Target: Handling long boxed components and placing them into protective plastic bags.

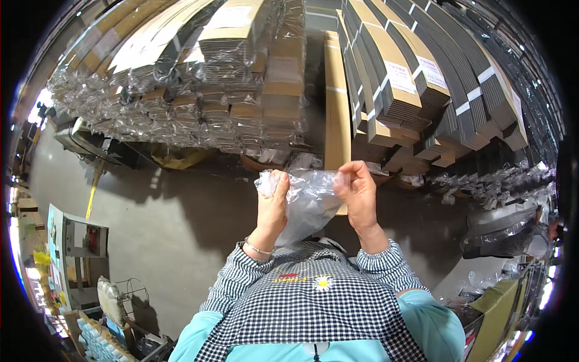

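Note:
A crumpled clear plastic bag [307,205] is stretched between my two hands, in front of my checked apron. My left hand [273,205] is closed round its bunched left end. The fingers of my right hand [360,196] pinch the bag's upper right edge, slightly smeared by motion. The loose lower part of the plastic hangs down toward the apron. Just beyond my right hand, a long brown cardboard strip [338,114] stretches away between two stacks.
Ahead on the left rises a stack of plastic-wrapped cardboard bundles [229,114]. Strapped flat cardboard bundles [398,90] are piled ahead on the right. A grey cabinet [84,241] and a wheeled cart [129,338] stand at the left, a green-covered surface [497,308] at the right.

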Tool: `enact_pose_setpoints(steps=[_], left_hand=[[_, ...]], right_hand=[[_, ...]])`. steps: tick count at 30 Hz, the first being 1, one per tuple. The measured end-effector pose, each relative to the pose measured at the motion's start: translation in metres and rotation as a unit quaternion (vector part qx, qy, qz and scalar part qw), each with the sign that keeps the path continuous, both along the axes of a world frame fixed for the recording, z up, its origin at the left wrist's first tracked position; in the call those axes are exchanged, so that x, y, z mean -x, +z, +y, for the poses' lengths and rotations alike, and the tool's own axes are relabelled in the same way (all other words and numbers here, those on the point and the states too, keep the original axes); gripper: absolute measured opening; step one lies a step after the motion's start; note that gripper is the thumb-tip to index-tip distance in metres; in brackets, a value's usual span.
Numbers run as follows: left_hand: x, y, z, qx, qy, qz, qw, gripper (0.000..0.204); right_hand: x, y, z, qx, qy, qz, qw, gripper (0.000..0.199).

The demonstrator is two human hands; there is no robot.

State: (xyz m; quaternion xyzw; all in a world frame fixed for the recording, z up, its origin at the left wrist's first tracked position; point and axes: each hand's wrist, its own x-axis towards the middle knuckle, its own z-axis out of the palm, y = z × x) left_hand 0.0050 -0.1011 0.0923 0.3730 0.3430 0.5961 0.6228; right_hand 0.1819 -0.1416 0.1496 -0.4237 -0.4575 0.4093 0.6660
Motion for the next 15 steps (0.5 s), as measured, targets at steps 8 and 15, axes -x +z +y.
enact_pose_setpoints(steps=[8, 15], left_hand=[[-0.038, 0.002, 0.01, 0.051, -0.082, -0.025, 0.995, 0.022], [-0.045, -0.051, 0.007, 0.097, -0.154, 0.01, 0.983, 0.019]], right_hand=[[-0.041, -0.034, 0.012, 0.041, -0.126, -0.124, 0.983, 0.008], [-0.048, -0.05, 0.0, 0.101, 0.216, 0.28, 0.93, 0.031]])
